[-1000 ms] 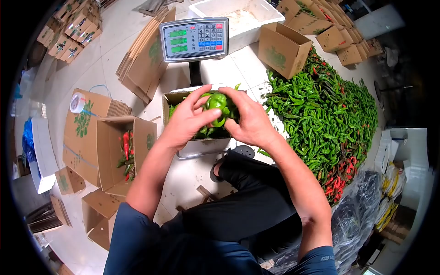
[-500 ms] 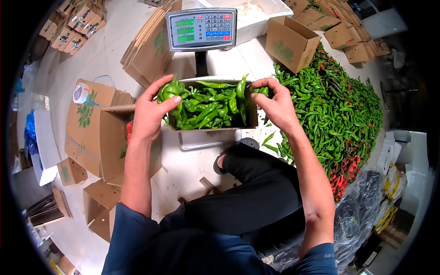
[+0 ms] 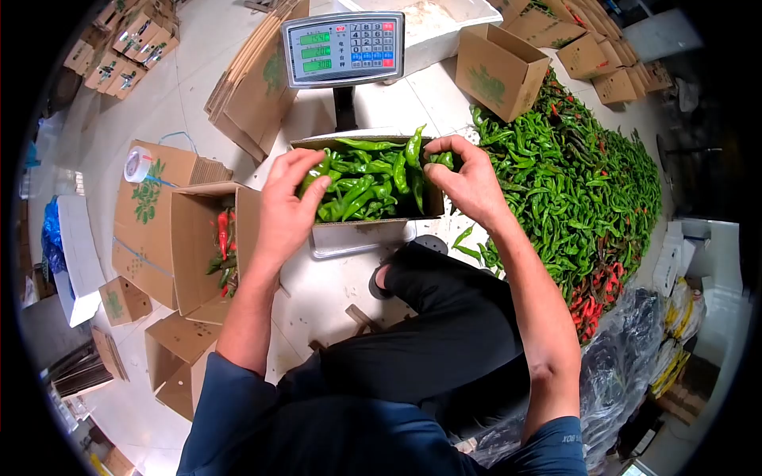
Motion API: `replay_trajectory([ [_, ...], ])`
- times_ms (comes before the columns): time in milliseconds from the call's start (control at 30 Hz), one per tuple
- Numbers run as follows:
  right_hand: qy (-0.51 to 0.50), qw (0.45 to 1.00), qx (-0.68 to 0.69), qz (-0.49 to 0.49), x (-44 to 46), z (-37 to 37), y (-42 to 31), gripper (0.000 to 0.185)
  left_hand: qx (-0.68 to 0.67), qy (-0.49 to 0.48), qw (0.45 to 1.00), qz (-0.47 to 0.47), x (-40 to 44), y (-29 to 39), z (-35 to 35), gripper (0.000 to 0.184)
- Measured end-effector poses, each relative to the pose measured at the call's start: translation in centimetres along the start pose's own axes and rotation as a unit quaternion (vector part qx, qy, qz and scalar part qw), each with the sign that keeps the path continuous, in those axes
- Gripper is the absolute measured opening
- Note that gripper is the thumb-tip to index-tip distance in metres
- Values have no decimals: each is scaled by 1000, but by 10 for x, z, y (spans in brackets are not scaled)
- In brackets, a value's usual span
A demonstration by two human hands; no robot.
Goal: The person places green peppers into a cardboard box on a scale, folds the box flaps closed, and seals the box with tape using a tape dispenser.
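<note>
A small cardboard box [image 3: 373, 224] filled with glossy green peppers [image 3: 365, 186] sits on the platform of a digital scale. At the box's left end, my left hand [image 3: 290, 202] is curled over green peppers, its thumb and fingers on either side of them. My right hand [image 3: 470, 182] is by the right end of the box, with a green pepper [image 3: 446, 161] pinched between thumb and fingers. One long pepper [image 3: 414, 151] stands up above the rim near that end. The scale's display [image 3: 343, 49] is lit, with green readouts behind the box.
To the right spreads a large pile of green peppers [image 3: 571, 182], with red ones [image 3: 591, 305] at its near side. A carton [image 3: 182, 254] with red and green peppers stands at left, near a tape roll [image 3: 138, 163]. Folded cardboard [image 3: 254, 87] leans beside the scale; an upright carton [image 3: 500, 75] borders the pile.
My left hand has moved from outside the box's left end inward over it, lowering its peppers among the others. My right hand stays near the right end, still holding a pepper.
</note>
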State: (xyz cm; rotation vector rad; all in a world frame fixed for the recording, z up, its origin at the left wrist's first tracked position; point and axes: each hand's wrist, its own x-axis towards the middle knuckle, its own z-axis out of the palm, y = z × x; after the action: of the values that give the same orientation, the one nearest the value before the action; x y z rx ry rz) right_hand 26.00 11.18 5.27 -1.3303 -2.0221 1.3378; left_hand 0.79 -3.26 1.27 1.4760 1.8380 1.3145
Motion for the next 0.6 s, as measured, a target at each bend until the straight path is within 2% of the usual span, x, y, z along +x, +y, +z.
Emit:
replay_trajectory([
  [33, 0, 1000, -6, 0, 1, -1, -1, 34, -18, 38, 999, 2, 2, -1, -2, 39],
  [100, -5, 1000, 0, 5, 2, -2, 0, 36, -290, 111, 948, -74, 5, 4, -6, 43],
  [167, -2, 1000, 9, -2, 2, -1, 2, 37, -349, 179, 918, -61, 11, 16, -15, 44],
  [233, 8, 999, 19, -26, 3, 1, 0, 38, -332, 164, 927, -61, 12, 27, -18, 46],
  [300, -12, 997, 80, -2, 1, 0, -6, 39, -304, 120, 943, -58, 5, 44, -8, 47],
  [367, -30, 988, 152, -3, -1, 3, -11, 40, -272, 124, 954, -19, -5, 45, 20, 46],
  [400, -55, 976, 212, -1, -1, 2, -8, 48, -219, 123, 967, 33, -6, 48, 33, 46],
  [433, -81, 966, 246, 20, -4, 1, -13, 51, -195, 79, 976, 50, -9, 51, 41, 53],
  [500, -132, 939, 311, 62, -9, -4, -25, 57, -143, 100, 982, 71, -8, 63, 61, 55],
  [533, -149, 929, 330, 77, -8, -5, -20, 68, -114, 103, 984, 86, -5, 69, 68, 56],
  [600, -130, 933, 330, 64, -8, -4, -18, 73, -93, 96, 986, 97, -1, 77, 83, 57],
])
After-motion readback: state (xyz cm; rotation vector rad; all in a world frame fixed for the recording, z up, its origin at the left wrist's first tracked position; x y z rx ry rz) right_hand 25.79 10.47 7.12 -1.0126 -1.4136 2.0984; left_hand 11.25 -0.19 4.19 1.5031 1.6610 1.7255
